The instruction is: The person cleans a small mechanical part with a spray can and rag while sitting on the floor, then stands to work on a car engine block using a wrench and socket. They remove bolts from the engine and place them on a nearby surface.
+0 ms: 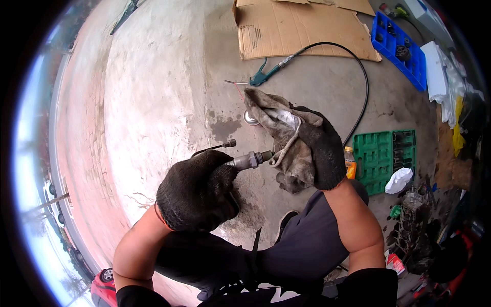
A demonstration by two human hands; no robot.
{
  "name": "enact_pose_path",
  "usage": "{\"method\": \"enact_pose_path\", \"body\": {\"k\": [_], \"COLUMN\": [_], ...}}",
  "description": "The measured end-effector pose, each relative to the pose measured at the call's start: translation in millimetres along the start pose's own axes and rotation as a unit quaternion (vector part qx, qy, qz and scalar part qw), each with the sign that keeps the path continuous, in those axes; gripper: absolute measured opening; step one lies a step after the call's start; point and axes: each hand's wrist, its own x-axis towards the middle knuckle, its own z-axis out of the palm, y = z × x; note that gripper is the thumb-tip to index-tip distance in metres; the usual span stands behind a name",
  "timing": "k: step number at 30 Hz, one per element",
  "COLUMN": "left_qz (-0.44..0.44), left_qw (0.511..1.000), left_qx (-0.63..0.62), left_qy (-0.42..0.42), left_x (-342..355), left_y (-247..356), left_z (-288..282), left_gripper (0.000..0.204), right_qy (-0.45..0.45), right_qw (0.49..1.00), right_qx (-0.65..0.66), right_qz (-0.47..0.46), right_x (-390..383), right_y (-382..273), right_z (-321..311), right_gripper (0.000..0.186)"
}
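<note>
My left hand (198, 189), in a black knit glove, is closed around an oxygen sensor (248, 161). The sensor's metal body and hex collar stick out to the right of the fingers, with a darker tip at the end. A thin black lead with a plug (230, 144) rises above the same hand. In my right hand (327, 148), also gloved in black, a stained grey rag (289, 133) is bunched up. One fold of the rag hangs close to the sensor's tip; whether they touch I cannot tell.
Beyond the rag lie a green air blow gun (262, 78) with a black hose (366, 87) and a partly hidden can (250, 118). Flattened cardboard (307, 33) is farther off. To the right are a blue parts tray (423, 77), an orange bottle (350, 163) and a green tool case (372, 138).
</note>
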Motion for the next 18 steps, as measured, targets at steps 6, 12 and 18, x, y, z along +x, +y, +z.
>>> {"method": "enact_pose_path", "body": {"k": [6,12,18], "left_qz": [-0.094,-0.080,-0.065], "left_qw": [0.936,0.939,0.874], "left_qx": [-0.327,-0.310,-0.462], "left_qy": [-0.094,-0.124,-0.137], "left_x": [-1,5,1], "left_y": [-7,-3,-31], "left_z": [3,6,30], "left_gripper": [0.024,0.028,0.032], "right_qy": [-0.146,-0.169,-0.113], "right_qw": [0.975,0.914,0.986], "right_qx": [-0.112,-0.311,-0.101], "right_qz": [-0.125,-0.198,-0.070], "right_x": [-21,-36,-36], "right_y": [-19,-19,-20], "right_z": [-8,13,14], "right_gripper": [0.036,0.044,0.049]}}
